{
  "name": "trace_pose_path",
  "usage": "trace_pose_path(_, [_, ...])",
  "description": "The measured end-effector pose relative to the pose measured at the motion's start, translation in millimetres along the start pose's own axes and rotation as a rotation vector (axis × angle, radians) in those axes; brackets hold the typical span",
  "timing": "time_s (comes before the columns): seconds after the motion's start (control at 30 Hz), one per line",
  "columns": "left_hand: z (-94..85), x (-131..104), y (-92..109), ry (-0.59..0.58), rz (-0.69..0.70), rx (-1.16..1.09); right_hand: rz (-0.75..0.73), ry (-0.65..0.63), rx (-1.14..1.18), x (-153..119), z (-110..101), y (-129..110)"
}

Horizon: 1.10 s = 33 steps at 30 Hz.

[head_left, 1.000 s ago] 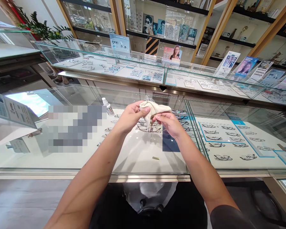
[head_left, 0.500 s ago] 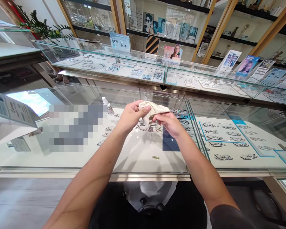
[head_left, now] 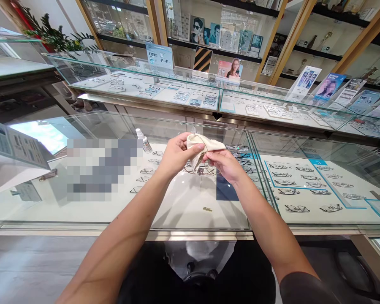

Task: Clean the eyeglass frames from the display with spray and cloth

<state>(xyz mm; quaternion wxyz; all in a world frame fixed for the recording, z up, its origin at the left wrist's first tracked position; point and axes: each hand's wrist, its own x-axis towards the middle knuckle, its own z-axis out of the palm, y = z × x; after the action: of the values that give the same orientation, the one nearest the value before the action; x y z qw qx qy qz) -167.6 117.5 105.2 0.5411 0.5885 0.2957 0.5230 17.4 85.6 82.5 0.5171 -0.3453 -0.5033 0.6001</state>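
Note:
My left hand point(head_left: 175, 155) is closed on a cream cleaning cloth point(head_left: 209, 144), its thumb pressing on the folded fabric. The cloth wraps part of a thin-rimmed pair of eyeglasses point(head_left: 194, 129), and a clear part sticks out above it. My right hand point(head_left: 225, 162) pinches at the cloth's lower right side, fingertips on the eyeglasses' thin frame, most of which the cloth and fingers hide. Both hands are above the glass counter point(head_left: 177, 215). A white bottle point(head_left: 143, 140) stands to the left of my left hand.
Rows of eyeglasses point(head_left: 297, 208) lie inside the counter at the right. A small gold-coloured piece point(head_left: 207, 209) and a dark blue panel point(head_left: 226, 188) are nearer me. A sign point(head_left: 17, 141) stands at the left. Behind runs another glass display case point(head_left: 174, 78).
My left hand and the cloth have shifted slightly to the right, with the thumb farther across the fabric. My right hand stays nearly where it was.

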Motion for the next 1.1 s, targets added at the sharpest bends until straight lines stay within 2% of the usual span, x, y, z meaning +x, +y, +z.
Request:
trace_pose_path(0.2, [-0.2, -0.8, -3.3, 0.049, 0.055, 0.030, 0.018, 0.035, -0.008, 0.6, 2.1, -1.3])
trace_pose_path(0.33, [1.0, -1.5, -5.3, 0.082, 0.095, 0.034, -0.019, 0.011, -0.036, 0.8, 2.0, 0.7])
trace_pose_path(0.7, [-1.6, -0.9, -9.0, 0.042, 0.098, -0.040, -0.029, 0.010, -0.059, -0.9, 3.8, 2.6])
trace_pose_path(0.8, [-0.4, -0.8, -6.0, 0.048, 0.097, -0.017, -0.051, 0.058, -0.076, -0.9, 4.0, 2.5])
trace_pose_path(1.0, [3.0, -1.9, 0.5, -0.034, 0.048, -0.007, -0.150, 0.166, -0.078, 0.4, 4.0, 3.7])
trace_pose_path(1.1, [3.4, -2.3, 1.2, -0.027, 0.045, -0.014, -0.210, 0.207, -0.099, -1.1, 5.6, 2.8])
